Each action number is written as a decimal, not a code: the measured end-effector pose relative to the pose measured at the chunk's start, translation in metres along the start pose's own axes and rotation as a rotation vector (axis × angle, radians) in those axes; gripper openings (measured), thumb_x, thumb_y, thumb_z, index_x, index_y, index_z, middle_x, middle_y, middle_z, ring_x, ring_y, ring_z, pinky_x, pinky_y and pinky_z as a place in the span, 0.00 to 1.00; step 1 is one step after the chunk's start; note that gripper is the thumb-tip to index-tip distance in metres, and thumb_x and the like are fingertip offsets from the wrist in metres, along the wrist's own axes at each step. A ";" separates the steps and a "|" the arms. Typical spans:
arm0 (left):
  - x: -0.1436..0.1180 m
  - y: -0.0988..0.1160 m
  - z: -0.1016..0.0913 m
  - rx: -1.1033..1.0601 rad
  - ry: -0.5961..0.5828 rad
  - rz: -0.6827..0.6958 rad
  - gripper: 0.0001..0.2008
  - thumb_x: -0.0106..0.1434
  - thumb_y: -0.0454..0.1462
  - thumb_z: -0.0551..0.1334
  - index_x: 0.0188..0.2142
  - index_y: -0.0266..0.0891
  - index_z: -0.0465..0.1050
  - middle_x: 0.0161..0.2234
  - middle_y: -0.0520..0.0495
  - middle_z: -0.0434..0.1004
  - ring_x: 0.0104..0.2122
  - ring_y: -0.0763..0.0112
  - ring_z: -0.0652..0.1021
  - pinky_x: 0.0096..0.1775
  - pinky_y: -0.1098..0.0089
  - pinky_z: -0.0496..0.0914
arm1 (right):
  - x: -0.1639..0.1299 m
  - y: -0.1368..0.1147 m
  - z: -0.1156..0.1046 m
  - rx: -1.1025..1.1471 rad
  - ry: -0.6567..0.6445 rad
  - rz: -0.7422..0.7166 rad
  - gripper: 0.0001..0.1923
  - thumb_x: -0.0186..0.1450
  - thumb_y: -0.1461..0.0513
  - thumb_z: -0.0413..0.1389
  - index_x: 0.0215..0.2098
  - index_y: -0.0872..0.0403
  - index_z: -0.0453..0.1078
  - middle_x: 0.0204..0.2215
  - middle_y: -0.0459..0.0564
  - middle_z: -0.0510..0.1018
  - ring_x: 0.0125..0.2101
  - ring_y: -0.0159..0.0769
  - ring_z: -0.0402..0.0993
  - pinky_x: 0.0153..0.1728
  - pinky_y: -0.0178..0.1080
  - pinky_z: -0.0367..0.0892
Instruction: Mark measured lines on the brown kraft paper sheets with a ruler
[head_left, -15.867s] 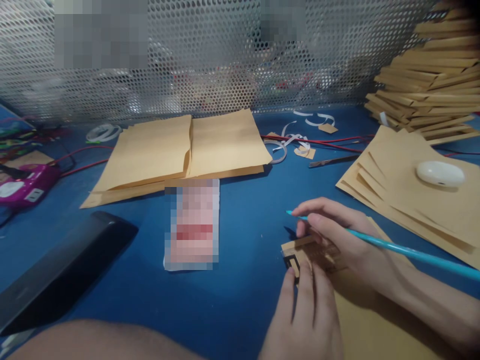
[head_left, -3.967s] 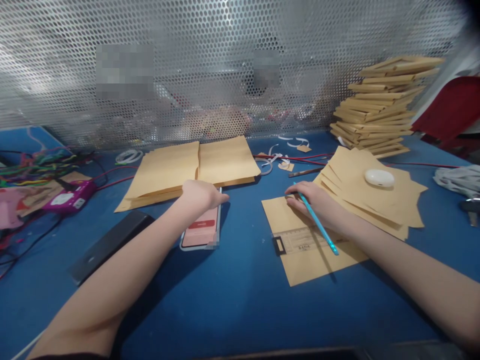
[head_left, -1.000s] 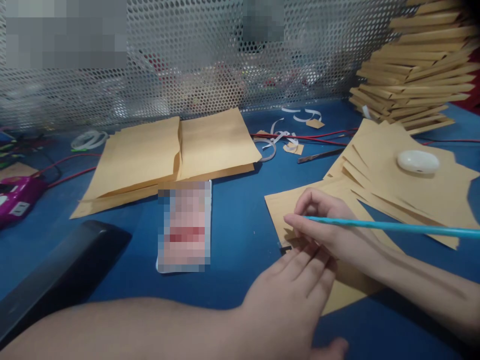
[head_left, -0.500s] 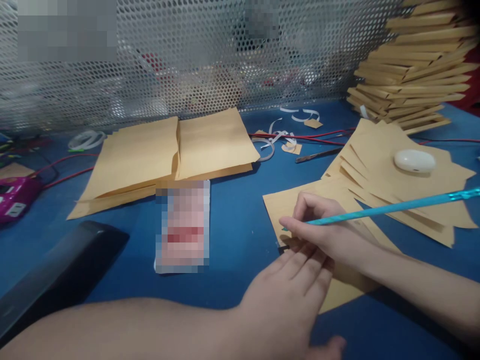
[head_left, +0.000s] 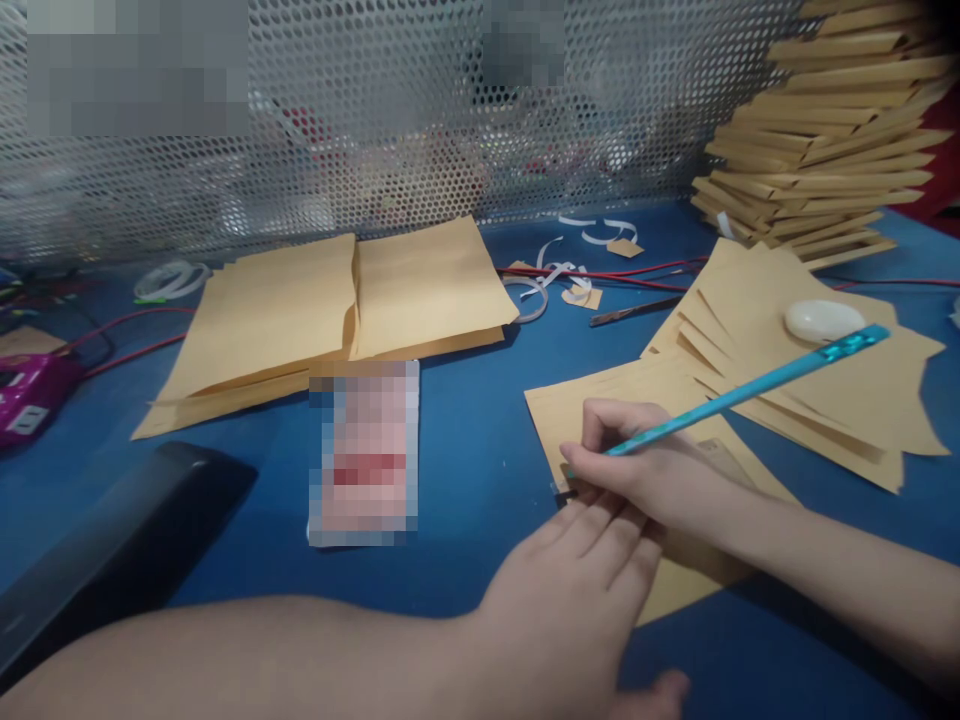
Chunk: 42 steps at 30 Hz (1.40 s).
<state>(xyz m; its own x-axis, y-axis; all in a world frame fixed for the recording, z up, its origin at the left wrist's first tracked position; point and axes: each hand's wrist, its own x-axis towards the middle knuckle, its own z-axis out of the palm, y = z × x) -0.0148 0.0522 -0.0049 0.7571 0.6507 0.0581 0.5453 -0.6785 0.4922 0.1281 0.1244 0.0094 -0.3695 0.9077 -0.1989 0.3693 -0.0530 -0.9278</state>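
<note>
Since half a second ago my pencil (head_left: 739,392) has tipped up, its far end now over the fanned brown sheets below the white case (head_left: 823,320). My right hand (head_left: 645,465) pinches it near the tip, on the brown sheet (head_left: 559,405) right of the phone (head_left: 365,450). My left hand (head_left: 581,590) lies flat and unclenched on that sheet's near edge, fingertips just beside my right hand

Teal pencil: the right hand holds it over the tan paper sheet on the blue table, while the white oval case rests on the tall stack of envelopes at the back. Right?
Not quite. The head view shows the white oval case resting on the fanned-out tan sheets, not the tall stack. The right hand does hold the teal pencil over the tan paper sheet.
</note>
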 end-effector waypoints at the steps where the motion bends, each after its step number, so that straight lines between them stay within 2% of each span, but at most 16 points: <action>1: 0.000 0.000 0.000 0.006 -0.001 0.001 0.34 0.67 0.52 0.48 0.62 0.27 0.55 0.63 0.35 0.54 0.63 0.56 0.54 0.63 0.62 0.47 | 0.000 0.000 0.000 -0.012 0.000 -0.009 0.13 0.58 0.64 0.57 0.19 0.52 0.59 0.17 0.42 0.71 0.21 0.30 0.68 0.20 0.32 0.62; 7: -0.001 0.001 0.000 0.014 0.000 -0.001 0.34 0.67 0.52 0.49 0.61 0.28 0.57 0.62 0.36 0.58 0.63 0.56 0.56 0.62 0.62 0.47 | 0.000 -0.009 -0.001 -0.080 -0.026 -0.025 0.13 0.57 0.65 0.56 0.18 0.52 0.58 0.16 0.40 0.68 0.20 0.28 0.62 0.19 0.32 0.58; 14: 0.000 0.001 0.000 0.034 -0.008 -0.002 0.34 0.66 0.52 0.49 0.62 0.28 0.56 0.62 0.37 0.56 0.63 0.56 0.55 0.62 0.62 0.49 | -0.001 -0.017 -0.001 -0.038 -0.046 0.010 0.11 0.55 0.66 0.55 0.18 0.52 0.59 0.17 0.42 0.70 0.21 0.30 0.65 0.20 0.32 0.60; 20: -0.001 0.002 -0.001 0.030 0.007 -0.011 0.33 0.65 0.52 0.52 0.60 0.29 0.59 0.60 0.37 0.60 0.61 0.56 0.58 0.62 0.63 0.48 | -0.001 -0.010 0.000 -0.037 -0.031 -0.007 0.12 0.56 0.66 0.55 0.18 0.52 0.59 0.17 0.41 0.69 0.20 0.29 0.63 0.19 0.32 0.58; 27: -0.001 0.002 0.001 0.013 0.022 -0.005 0.33 0.65 0.51 0.52 0.60 0.28 0.58 0.61 0.36 0.59 0.61 0.56 0.58 0.62 0.62 0.47 | 0.002 0.004 0.003 -0.041 0.012 -0.044 0.14 0.57 0.64 0.58 0.18 0.52 0.57 0.15 0.39 0.67 0.18 0.27 0.62 0.17 0.30 0.55; 42: 0.000 0.001 0.001 0.010 0.012 -0.007 0.34 0.64 0.51 0.53 0.61 0.28 0.57 0.61 0.36 0.58 0.62 0.55 0.56 0.62 0.61 0.47 | 0.001 0.004 0.002 -0.037 0.008 -0.069 0.14 0.57 0.66 0.58 0.19 0.53 0.59 0.16 0.38 0.69 0.19 0.26 0.64 0.18 0.29 0.57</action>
<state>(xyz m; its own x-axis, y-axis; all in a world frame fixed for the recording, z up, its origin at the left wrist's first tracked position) -0.0143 0.0510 -0.0057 0.7492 0.6592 0.0652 0.5540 -0.6775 0.4839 0.1278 0.1240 0.0055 -0.3878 0.9121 -0.1326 0.3748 0.0247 -0.9268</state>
